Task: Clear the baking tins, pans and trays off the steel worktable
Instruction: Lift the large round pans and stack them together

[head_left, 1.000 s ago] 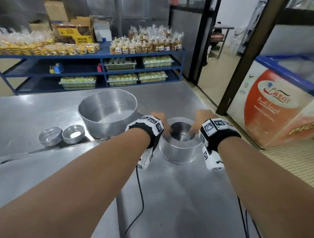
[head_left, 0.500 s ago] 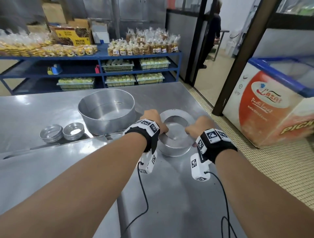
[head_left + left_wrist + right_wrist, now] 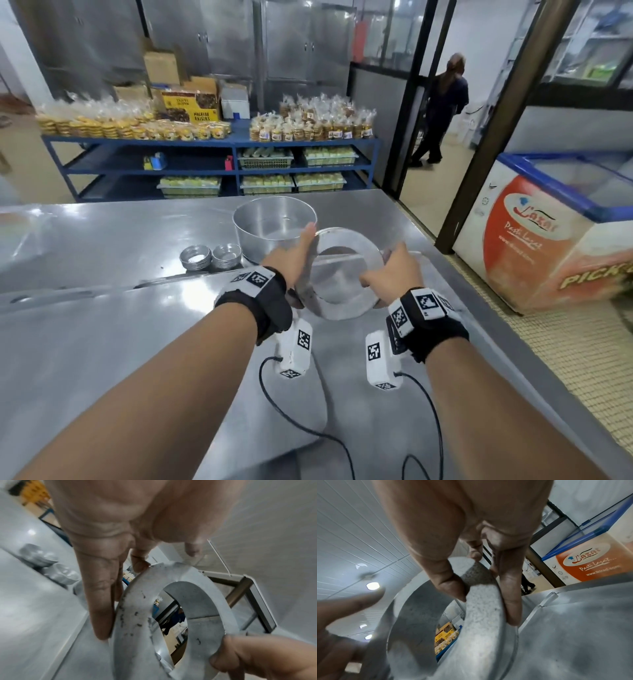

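A ring-shaped aluminium tube tin (image 3: 346,238) is held between both hands, tilted on edge over the steel worktable (image 3: 102,325). My left hand (image 3: 298,253) lies flat against its left wall with straight fingers (image 3: 101,601). My right hand (image 3: 394,267) pinches the right rim, thumb inside and fingers outside (image 3: 511,601). The left wrist view shows the tin (image 3: 137,615) by its holed base; the right wrist view shows its rim (image 3: 481,608). A large round tin (image 3: 274,219) stands just behind. Two stacks of small tart tins (image 3: 195,258) sit left of it.
A chest freezer (image 3: 548,233) stands to the right of the table, across a strip of tiled floor. A blue rack (image 3: 212,161) of packed goods runs along the far side. A person (image 3: 442,109) stands in the doorway. The wrist cables (image 3: 274,394) trail over the near tabletop.
The ring tin was standing flat on the table; both hands have raised it and tipped it onto its edge. The left fingers have straightened along its wall.
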Motion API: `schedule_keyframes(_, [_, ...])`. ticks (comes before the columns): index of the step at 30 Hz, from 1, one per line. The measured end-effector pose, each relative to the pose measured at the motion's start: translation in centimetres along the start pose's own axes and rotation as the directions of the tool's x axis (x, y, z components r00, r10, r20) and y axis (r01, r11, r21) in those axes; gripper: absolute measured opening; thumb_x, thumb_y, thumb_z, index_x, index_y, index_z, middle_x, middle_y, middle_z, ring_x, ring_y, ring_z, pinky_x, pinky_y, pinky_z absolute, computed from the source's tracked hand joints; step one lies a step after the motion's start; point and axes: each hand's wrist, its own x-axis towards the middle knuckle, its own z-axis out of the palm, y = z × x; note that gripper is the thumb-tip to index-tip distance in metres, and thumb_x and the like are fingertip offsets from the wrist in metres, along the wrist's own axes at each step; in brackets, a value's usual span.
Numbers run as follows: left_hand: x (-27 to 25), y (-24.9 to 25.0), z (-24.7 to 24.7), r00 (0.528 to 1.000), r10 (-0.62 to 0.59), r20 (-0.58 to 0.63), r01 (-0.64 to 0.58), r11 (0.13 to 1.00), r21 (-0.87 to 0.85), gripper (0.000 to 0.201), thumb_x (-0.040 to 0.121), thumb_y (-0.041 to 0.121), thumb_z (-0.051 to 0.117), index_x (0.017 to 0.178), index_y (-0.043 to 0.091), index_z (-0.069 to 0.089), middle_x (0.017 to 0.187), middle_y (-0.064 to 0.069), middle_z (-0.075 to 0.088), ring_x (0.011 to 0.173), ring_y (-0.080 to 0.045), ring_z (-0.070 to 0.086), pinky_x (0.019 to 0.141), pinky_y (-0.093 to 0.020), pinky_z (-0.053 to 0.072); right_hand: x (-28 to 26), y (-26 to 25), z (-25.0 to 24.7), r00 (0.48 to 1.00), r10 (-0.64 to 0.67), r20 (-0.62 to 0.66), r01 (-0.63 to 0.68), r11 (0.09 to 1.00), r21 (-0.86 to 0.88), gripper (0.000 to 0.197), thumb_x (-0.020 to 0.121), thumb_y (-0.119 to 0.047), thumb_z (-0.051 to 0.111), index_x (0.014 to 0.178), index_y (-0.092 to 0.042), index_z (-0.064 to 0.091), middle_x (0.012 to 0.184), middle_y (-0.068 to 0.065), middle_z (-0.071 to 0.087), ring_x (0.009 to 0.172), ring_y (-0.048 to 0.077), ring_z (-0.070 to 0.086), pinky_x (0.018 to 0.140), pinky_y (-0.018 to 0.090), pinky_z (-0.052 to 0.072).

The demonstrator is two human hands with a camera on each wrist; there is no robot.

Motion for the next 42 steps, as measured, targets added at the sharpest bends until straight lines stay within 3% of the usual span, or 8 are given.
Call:
schedule_keyframes(6, [-8.6, -5.2, -6.4, 0.996, -0.086, 0.020, 0.088, 0.950, -0.300, 0.086, 0.057, 0.080, 0.068, 0.110, 0.012, 0.063, 0.106, -0.015, 0.069, 0.090, -0.042, 0.070, 0.067, -0.061, 0.059, -9.6, -1.0, 2.3, 0.993, -0.109, 0.034, 0.104, 0.987, 0.119, 0.045, 0.060, -0.010, 0.076, 0.082, -0.022, 0.039, 0.091, 0.002, 0.056, 0.081, 0.022, 0.059, 0.073, 0.042, 0.058])
schedule_keyframes(15, [-17.6, -13.0, -12.6, 0.998, 0.016, 0.053, 0.008, 0.903, -0.429, 0.053, 0.087, 0.041, 0.070, 0.133, 0.020, 0.053, 0.113, -0.004, 0.065, 0.086, -0.025, 0.065, 0.065, -0.033, 0.053, -19.6, -0.7, 5.4, 0.964, -0.083, 0.254, -0.095, 0.783, 0.614, 0.052, 0.072, -0.004, 0.047, 0.110, -0.033, 0.067, 0.107, -0.011, 0.073, 0.100, 0.013, 0.067, 0.081, 0.029, 0.051])
schedule_keyframes(20, [-21.6, -15.9, -14.0, 0.996, 0.080, 0.048, -0.047, 0.873, -0.485, 0.081, 0.065, 0.025, 0.071, 0.142, 0.024, 0.045, 0.124, -0.003, 0.063, 0.080, -0.017, 0.060, 0.073, -0.027, 0.045, -23.6, 0.7, 7.7, 0.991, -0.037, 0.132, -0.045, 0.826, 0.561, 0.045, 0.077, -0.058, 0.067, 0.101, -0.021, 0.076, 0.098, 0.003, 0.076, 0.101, 0.027, 0.070, 0.097, 0.052, 0.052])
schedule_keyframes(24, [-23.8, -18.2, -14.1, 0.995, 0.061, 0.080, -0.018, 0.888, -0.459, 0.065, 0.076, 0.060, 0.066, 0.133, 0.029, 0.057, 0.129, -0.002, 0.064, 0.100, -0.021, 0.064, 0.078, -0.027, 0.046, -27.2, 1.3, 8.3, 1.000, 0.019, 0.013, -0.023, 0.905, 0.425, 0.086, 0.073, -0.082, 0.056, 0.083, 0.003, 0.061, 0.074, 0.019, 0.067, 0.070, 0.029, 0.062, 0.077, 0.045, 0.056])
schedule_keyframes(30, [-25.8, -22.4, -13.1, 0.998, 0.049, -0.048, -0.062, 0.944, -0.323, 0.074, 0.068, 0.074, 0.065, 0.131, 0.036, 0.057, 0.136, 0.000, 0.050, 0.117, -0.018, 0.058, 0.104, -0.042, 0.048, -30.8, 3.6, 9.4, 0.997, 0.066, 0.031, -0.072, 0.957, 0.282, 0.041, 0.065, -0.053, 0.066, 0.078, -0.014, 0.071, 0.057, 0.013, 0.060, 0.062, 0.029, 0.060, 0.068, 0.050, 0.059])
schedule_keyframes(35, [-28.2, -25.2, -12.2, 0.995, 0.038, -0.089, -0.069, 0.925, -0.373, 0.054, 0.075, 0.038, 0.058, 0.129, 0.035, 0.056, 0.132, -0.006, 0.050, 0.114, -0.021, 0.057, 0.085, -0.031, 0.051, -33.1, 4.8, 9.2, 0.989, 0.085, 0.123, -0.109, 0.973, 0.201, 0.012, 0.068, -0.021, 0.062, 0.070, -0.026, 0.073, 0.055, 0.006, 0.067, 0.063, 0.032, 0.069, 0.067, 0.048, 0.061])
schedule_keyframes(39, [-29.5, -27.0, -11.5, 0.993, 0.018, -0.113, -0.063, 0.913, -0.403, 0.045, 0.084, 0.019, 0.059, 0.128, 0.027, 0.057, 0.132, -0.012, 0.055, 0.109, -0.028, 0.063, 0.061, -0.020, 0.052, -34.3, 5.8, 9.0, 0.973, 0.116, 0.201, -0.151, 0.975, 0.166, 0.028, 0.062, -0.013, 0.063, 0.059, -0.039, 0.073, 0.059, -0.001, 0.070, 0.063, 0.026, 0.070, 0.064, 0.048, 0.062])
schedule_keyframes(42, [-30.2, -28.1, -11.0, 0.993, 0.010, -0.115, -0.055, 0.915, -0.400, 0.043, 0.094, -0.001, 0.050, 0.131, 0.020, 0.055, 0.132, -0.014, 0.056, 0.101, -0.025, 0.063, 0.056, -0.016, 0.051, -34.9, 6.3, 8.8, 0.965, 0.105, 0.238, -0.133, 0.986, 0.105, 0.024, 0.066, -0.004, 0.063, 0.056, -0.025, 0.069, 0.062, -0.001, 0.070, 0.065, 0.026, 0.071, 0.063, 0.047, 0.061])
